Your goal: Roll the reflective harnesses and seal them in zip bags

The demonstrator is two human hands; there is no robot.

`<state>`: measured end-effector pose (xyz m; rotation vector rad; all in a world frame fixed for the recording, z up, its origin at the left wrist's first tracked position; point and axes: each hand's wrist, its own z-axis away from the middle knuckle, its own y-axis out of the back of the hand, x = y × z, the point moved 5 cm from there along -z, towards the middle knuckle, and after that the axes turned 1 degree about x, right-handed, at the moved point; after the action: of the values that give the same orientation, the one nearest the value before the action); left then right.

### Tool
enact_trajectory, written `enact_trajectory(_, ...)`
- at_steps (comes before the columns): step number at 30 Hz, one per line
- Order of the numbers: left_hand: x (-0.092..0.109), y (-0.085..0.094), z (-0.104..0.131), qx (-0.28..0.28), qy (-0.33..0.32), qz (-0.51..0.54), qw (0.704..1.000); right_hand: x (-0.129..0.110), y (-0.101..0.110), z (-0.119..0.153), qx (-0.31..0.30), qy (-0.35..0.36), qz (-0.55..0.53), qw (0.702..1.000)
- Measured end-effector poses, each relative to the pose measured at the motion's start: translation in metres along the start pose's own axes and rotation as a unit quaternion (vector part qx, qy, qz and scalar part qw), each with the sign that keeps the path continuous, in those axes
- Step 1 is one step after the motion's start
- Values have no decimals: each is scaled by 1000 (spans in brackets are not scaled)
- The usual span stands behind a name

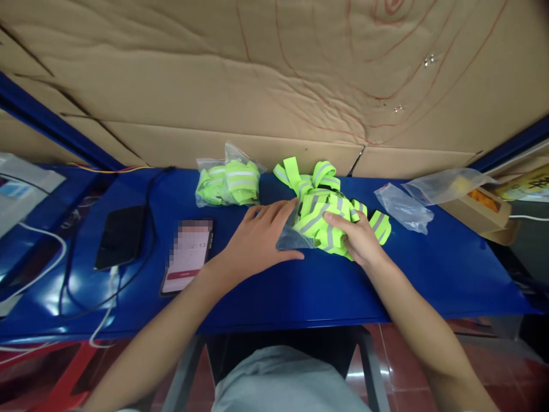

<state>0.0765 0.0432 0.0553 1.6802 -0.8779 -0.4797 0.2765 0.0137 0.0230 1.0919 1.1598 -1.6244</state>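
A tangled bundle of neon yellow-green straps with grey reflective stripes (328, 220) lies on the blue table. My right hand (358, 234) grips the bundle from its right side, thumb on top. My left hand (266, 237) is just left of it, thumb and fingers spread around the edge of a clear plastic bag (295, 237). That bag lies beside and partly beneath the straps; how far it covers them is hidden. Behind my left hand, filled clear bags of similar straps (229, 183) rest near the back edge.
A lit phone (189, 254) and a dark phone on a white cable (120, 237) lie left. Clear bags (405, 207) and an open cardboard box (484, 212) are right. A cardboard wall (214, 97) rises behind the blue table (300, 297).
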Motion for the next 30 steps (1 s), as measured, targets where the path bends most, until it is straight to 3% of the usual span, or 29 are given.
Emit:
enact_trajectory(5,-5,-20,1,15,10,-30,999,11,-1,-2,-2,-26,0,1000)
enact_trajectory(11,-14,-25,8,49,49,-8,998,12,0,-1,0,-30,81,996)
enact_trajectory(18,-14,-20,14,57,9,-5,998,-1,1,4,-4,83,307,948)
enact_trajectory(23,-8,-21,15,16,-20,-32,999,5,-8,4,-38,35,256,965)
enact_trajectory(30,-3,-19,15,24,-68,-33,997,17,-14,5,-83,-3,229,970)
